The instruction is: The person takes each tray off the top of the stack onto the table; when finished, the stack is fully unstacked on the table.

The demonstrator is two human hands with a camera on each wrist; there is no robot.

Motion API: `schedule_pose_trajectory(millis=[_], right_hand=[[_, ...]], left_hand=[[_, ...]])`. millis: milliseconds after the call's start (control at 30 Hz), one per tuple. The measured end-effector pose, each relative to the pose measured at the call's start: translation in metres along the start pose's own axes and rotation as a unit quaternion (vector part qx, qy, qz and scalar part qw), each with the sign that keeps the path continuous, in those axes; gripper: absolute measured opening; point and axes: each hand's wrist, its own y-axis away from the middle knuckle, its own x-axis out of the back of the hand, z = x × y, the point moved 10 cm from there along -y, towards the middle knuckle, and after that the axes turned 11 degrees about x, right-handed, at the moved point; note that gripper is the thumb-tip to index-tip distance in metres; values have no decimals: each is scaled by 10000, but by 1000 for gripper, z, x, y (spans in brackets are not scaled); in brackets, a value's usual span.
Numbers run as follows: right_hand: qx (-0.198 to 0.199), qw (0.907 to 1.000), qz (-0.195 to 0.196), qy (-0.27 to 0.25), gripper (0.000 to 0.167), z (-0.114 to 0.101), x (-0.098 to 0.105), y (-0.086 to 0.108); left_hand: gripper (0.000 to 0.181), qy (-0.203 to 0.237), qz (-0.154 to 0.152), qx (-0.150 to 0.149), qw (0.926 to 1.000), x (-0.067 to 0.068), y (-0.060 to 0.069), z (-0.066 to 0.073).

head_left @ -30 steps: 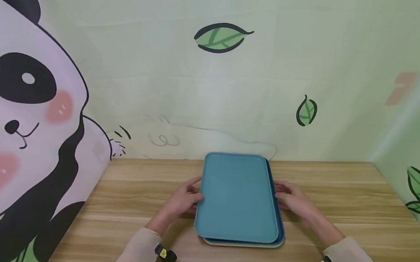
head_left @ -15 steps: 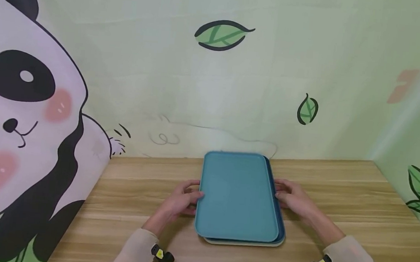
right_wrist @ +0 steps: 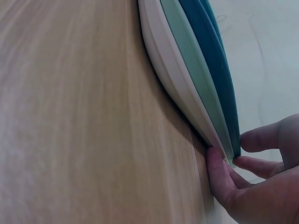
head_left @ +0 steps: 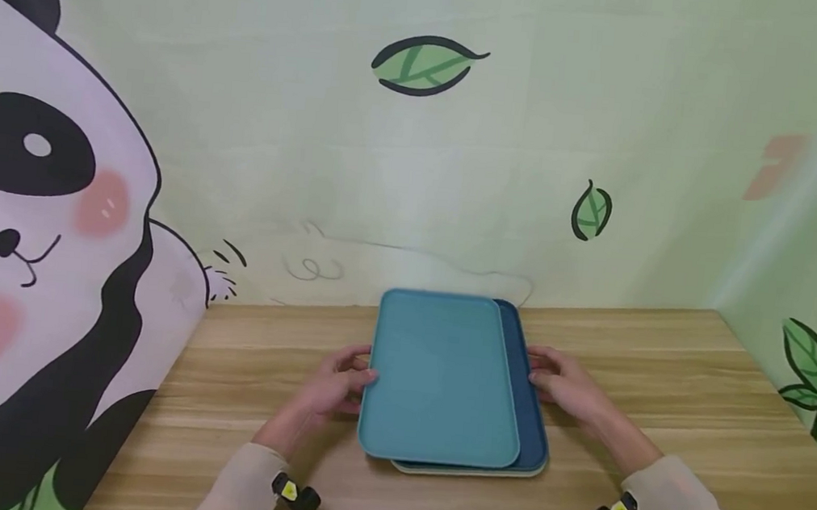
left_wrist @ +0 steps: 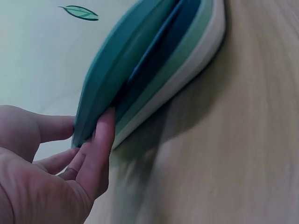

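Observation:
A teal tray [head_left: 444, 380] tops a stack, shifted left so that a strip of the dark blue tray [head_left: 527, 415] shows. Beneath these lie a light green tray [right_wrist: 195, 70] and a cream-white tray [right_wrist: 163, 53]. My left hand [head_left: 333, 384] pinches the teal tray's left edge, thumb above and fingers below; in the left wrist view a gap separates that edge from the trays under it. On the opposite side my right hand [head_left: 570, 387] holds the edges of the lower trays, its thumb at the dark blue rim and a fingertip by the cream-white one.
The stack rests on a wood-grain table [head_left: 660, 374]. Behind it stands a pale green wall covering [head_left: 280, 138] printed with leaves and a large panda [head_left: 45, 239]. A small black wrist camera [head_left: 296, 498] sits on each sleeve.
The left hand has drawn the teal tray leftward, baring more of the dark blue tray. The right hand stays at the lower trays' right edge. The head view has turned slightly.

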Motion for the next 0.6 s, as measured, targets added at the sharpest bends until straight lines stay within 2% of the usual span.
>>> schedule_pose_trajectory(millis=[133, 267, 467, 600], right_hand=[[26, 10000, -20, -15, 57, -1, 0, 0], [51, 10000, 3, -2, 57, -1, 1, 1], [39, 10000, -13, 36, 57, 0, 0, 0], [49, 10000, -5, 46, 57, -1, -1, 0]], left_hand=[[56, -188, 98, -90, 9997, 18, 8, 7], [60, -451, 175, -88, 9988, 42, 17, 12], [61, -764, 398, 33, 9963, 86, 35, 8], [63, -795, 457, 158, 9957, 118, 43, 4]])
